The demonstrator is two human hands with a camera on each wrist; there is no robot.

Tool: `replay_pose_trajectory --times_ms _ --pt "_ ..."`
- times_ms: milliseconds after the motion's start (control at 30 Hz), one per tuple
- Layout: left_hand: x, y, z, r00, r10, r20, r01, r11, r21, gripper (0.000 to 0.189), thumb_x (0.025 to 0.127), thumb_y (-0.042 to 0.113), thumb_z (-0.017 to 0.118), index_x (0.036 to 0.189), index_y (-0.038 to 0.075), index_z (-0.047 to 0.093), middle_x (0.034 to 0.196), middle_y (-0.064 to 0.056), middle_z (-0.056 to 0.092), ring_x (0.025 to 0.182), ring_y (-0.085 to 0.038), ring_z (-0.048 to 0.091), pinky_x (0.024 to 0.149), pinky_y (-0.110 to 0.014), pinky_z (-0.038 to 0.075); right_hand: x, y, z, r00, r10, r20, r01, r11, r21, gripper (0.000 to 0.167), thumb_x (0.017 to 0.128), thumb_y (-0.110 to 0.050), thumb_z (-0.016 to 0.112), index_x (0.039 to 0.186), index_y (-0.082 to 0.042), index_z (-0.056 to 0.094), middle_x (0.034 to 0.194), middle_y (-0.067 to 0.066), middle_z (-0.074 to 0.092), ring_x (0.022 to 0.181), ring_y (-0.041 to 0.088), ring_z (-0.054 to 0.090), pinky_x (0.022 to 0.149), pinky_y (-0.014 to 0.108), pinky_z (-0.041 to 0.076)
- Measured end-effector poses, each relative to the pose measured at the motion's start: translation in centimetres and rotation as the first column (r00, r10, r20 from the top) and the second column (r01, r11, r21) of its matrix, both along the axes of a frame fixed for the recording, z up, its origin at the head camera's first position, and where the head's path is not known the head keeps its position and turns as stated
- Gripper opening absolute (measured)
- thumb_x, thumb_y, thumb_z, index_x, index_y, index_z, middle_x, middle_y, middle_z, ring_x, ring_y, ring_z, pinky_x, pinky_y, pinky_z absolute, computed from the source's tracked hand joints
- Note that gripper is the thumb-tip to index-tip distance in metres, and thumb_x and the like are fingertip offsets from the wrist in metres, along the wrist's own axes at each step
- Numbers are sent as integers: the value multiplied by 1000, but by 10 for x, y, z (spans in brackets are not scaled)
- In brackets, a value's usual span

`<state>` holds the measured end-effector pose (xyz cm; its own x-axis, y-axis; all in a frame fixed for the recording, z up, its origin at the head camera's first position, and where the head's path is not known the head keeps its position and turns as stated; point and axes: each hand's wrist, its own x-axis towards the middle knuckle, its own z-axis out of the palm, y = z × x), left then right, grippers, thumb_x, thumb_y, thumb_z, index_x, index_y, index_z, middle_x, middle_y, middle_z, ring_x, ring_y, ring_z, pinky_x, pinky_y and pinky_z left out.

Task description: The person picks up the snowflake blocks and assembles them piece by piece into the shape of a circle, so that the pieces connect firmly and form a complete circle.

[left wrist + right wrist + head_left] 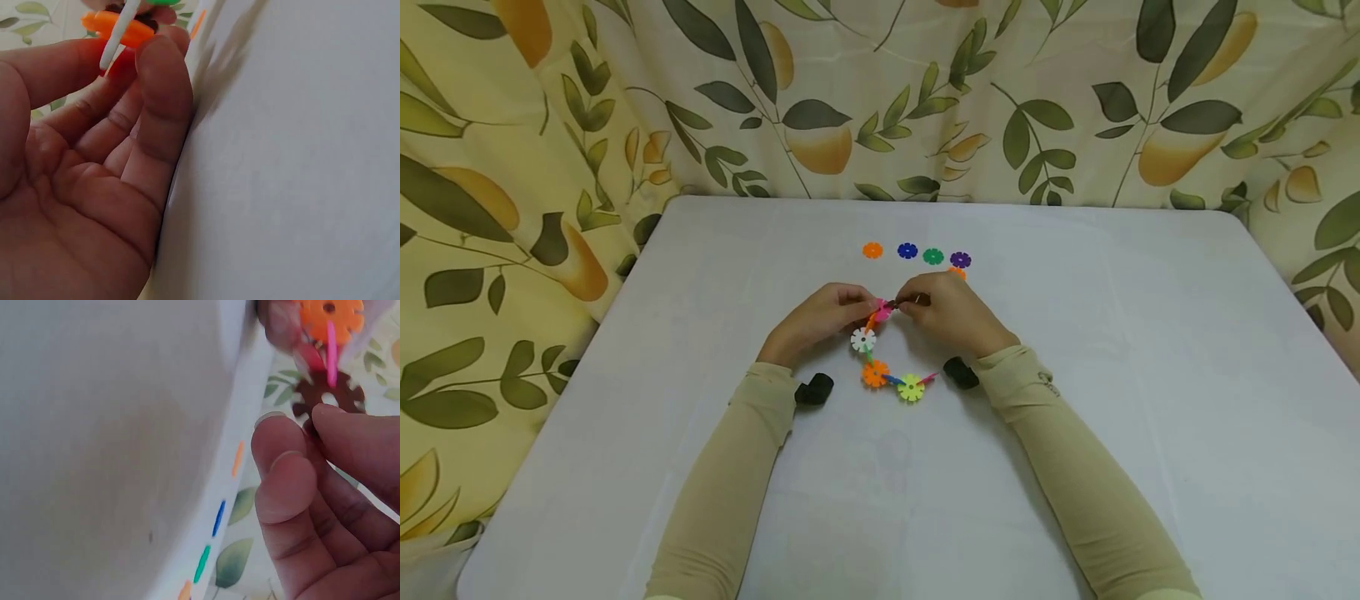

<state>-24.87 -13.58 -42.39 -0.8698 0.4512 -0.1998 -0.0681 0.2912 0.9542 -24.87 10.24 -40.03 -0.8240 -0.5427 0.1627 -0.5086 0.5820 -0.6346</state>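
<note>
A chain of notched plastic interlocking discs curves over the white table, with a white disc [862, 340], an orange disc [875, 374] and a yellow-green disc [912, 388] facing up and others edge-on between them. At its upper end my left hand [816, 323] pinches the chain beside the pink disc [882, 311]. From the other side my right hand [958, 315] pinches a brown disc [328, 394] between thumb and fingers. In the right wrist view the brown disc meets the edge-on pink disc, which joins an orange disc [340, 319].
Beyond the hands lie loose discs: orange [872, 250], blue [907, 251], green [933, 257] and purple [960, 260]. Another orange one [957, 272] is partly hidden by my right hand. Black devices [815, 390] sit at both wrists. A leaf-patterned curtain [895, 100] hangs behind the table [880, 517].
</note>
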Motion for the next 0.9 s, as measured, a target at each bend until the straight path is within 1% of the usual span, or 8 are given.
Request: replay_pose_trajectory --times_ms 100,233,400,533,633,700,800,900 --pt "-1 -2 0 1000 -19 1 19 1000 -18 23 111 22 61 112 3 72 94 -6 64 87 -22 57 75 -28 47 -2 7 3 999 -34 20 34 999 -1 12 100 0 72 108 2 80 101 12 77 91 26 68 83 42 58" --pt "-1 -2 0 999 -33 22 34 999 -29 25 111 26 60 118 4 73 99 -7 66 92 -24 60 79 -30 50 -5 20 4 995 -101 15 101 995 1 14 102 -2 70 112 4 79 102 15 76 93 29 67 83 44 56" --pt "-1 -2 1 997 -65 37 65 998 -13 29 113 26 57 122 4 72 100 -8 67 92 -24 59 82 -31 51 -11 40 -1 980 -197 -4 197 980 0 16 103 -1 68 114 8 76 104 20 74 96 33 66 88 47 54" --pt "1 -3 2 997 -75 30 76 997 -11 31 113 27 56 124 4 73 98 -7 66 92 -22 57 81 -31 49 -17 52 -6 970 -242 8 242 970 30 22 102 0 64 119 8 74 106 23 72 97 36 64 89 49 54" --pt "2 -3 4 997 -74 23 75 997 -20 32 113 30 57 124 5 74 96 -6 63 91 -21 56 79 -31 47 -20 57 -7 965 -259 33 256 964 72 30 102 -3 62 129 7 70 104 25 69 94 38 61 86 49 54" --pt "2 -3 4 997 -75 19 75 997 -23 33 112 32 58 125 7 74 95 -5 61 90 -21 55 78 -31 45 -23 59 -8 962 -266 54 259 960 109 36 103 -5 61 137 5 66 98 23 66 89 37 59 81 46 52" --pt "1 -3 4 997 -80 16 80 997 -21 33 113 33 57 126 8 74 95 -5 58 88 -21 54 77 -32 42 -26 60 -8 958 -275 84 259 951 167 44 105 -8 60 147 2 59 89 18 61 81 33 55 72 41 46" --pt "1 -3 4 997 -81 15 81 996 -25 34 112 33 57 127 8 74 96 -5 59 88 -21 54 78 -32 42 -28 60 -10 955 -278 100 253 943 215 48 105 -9 59 152 0 56 84 15 57 77 31 52 68 39 41"
